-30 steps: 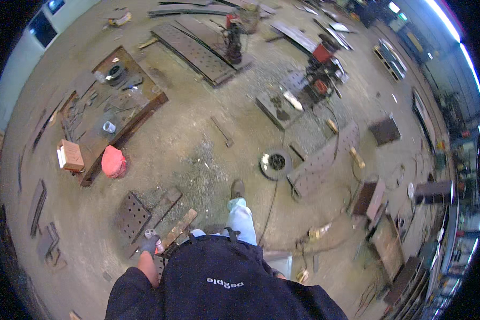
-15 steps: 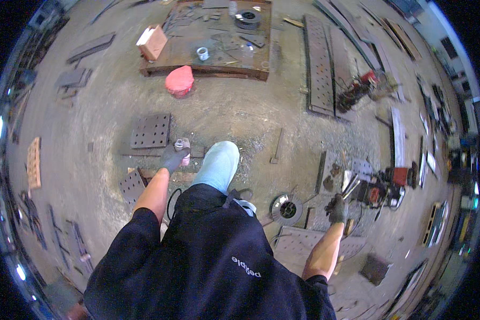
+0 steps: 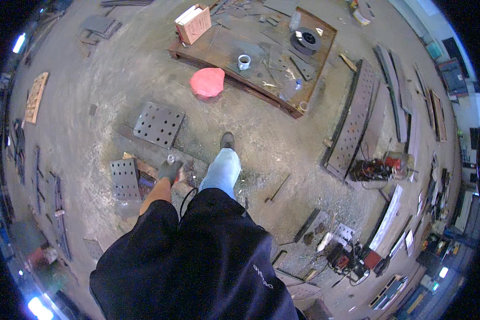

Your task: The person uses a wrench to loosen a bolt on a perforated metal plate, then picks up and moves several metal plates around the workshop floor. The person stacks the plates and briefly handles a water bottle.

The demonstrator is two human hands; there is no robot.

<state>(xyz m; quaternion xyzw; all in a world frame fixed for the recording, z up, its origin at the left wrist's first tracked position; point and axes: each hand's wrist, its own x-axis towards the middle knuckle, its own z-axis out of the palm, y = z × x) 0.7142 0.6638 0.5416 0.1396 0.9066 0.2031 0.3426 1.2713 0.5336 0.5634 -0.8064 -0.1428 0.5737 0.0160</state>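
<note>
My left hand (image 3: 169, 172), in a dark grey glove, is closed round a small clear bottle (image 3: 170, 159). Only the bottle's top and a pinkish edge show past the glove. Beneath the hand lies a long flat steel bar, and near it on the floor are a square steel plate with round holes (image 3: 159, 125) and a smaller perforated plate (image 3: 125, 178). My right hand is out of the picture, hidden below or behind my black shirt.
Ahead stands a low rusty steel table (image 3: 240, 88) bearing a mug (image 3: 244, 62), a wire spool (image 3: 305, 40) and metal scraps. A red covered stool (image 3: 207, 82) stands before it. To the right are long perforated beams (image 3: 349, 122) and a red machine (image 3: 342, 261) with cables.
My body has turned and stepped forward, so the table looks closer. The left hand with the bottle has come nearer to me. My right hand has gone out of view.
</note>
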